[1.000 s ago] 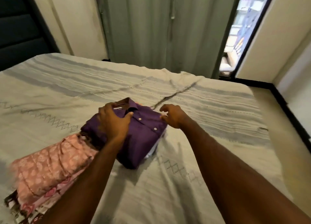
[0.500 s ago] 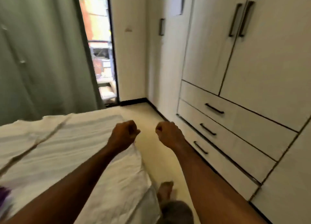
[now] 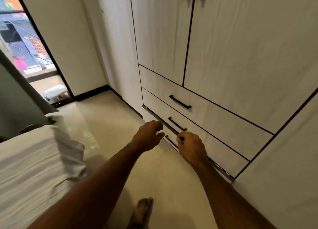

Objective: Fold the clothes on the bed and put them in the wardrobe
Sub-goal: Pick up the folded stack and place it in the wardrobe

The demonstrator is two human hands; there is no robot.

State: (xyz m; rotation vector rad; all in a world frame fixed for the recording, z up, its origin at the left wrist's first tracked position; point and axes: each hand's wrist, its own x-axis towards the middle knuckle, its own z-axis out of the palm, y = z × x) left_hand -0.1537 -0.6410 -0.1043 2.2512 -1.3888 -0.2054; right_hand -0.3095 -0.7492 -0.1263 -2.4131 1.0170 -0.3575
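While both hands hang loosely curled and empty, right hand (image 3: 191, 147) and left hand (image 3: 148, 136) should hook a wardrobe drawer handle (image 3: 177, 124) squarely.

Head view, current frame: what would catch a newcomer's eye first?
Two bare forearms stretch from the bottom edge toward the white wardrobe on the right. The left hand and right hand hover with loosely curled fingers near the black handle of a low drawer, holding nothing. The bed fills the lower left, and a bare foot shows below.
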